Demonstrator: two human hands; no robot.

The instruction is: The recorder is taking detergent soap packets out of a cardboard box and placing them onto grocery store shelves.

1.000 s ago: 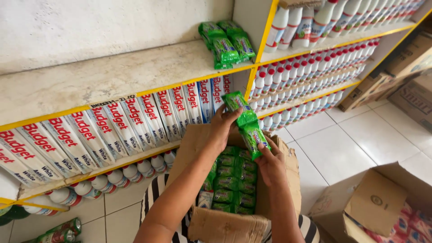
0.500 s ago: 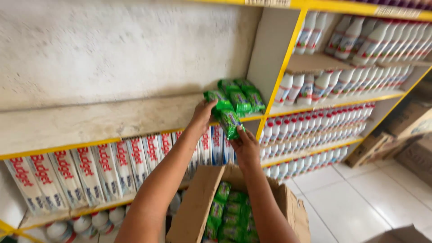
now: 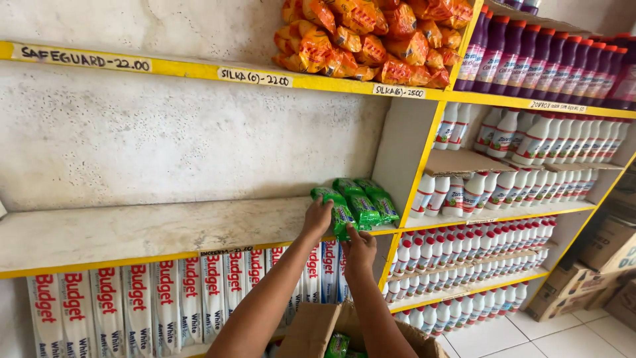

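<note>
Where the view begins, at its lower edge, an open brown cardboard box (image 3: 311, 331) sits below both forearms, with one more green packet (image 3: 338, 345) showing inside it. Above the box, the right hand (image 3: 360, 250) is raised with its fingers loosely curled just under the yellow edge of the shelf; whether its grip has hold of anything I cannot tell (the palm faces away). Just up and left of it, the left hand (image 3: 318, 217) closes its grip on the nearest of the shiny green plastic packets (image 3: 341, 212), which rests on the worn white shelf board (image 3: 146, 232). Two further green packets (image 3: 371, 202) lie just right of that grip, touching one another. Below the left hand stands a row of tall white packs with red lettering (image 3: 159, 301). Right of both hands, white bottles with red caps (image 3: 490, 242) fill several shelves. Far above, orange snack bags (image 3: 371, 40) are heaped beside dark purple bottles (image 3: 556, 59).
</note>
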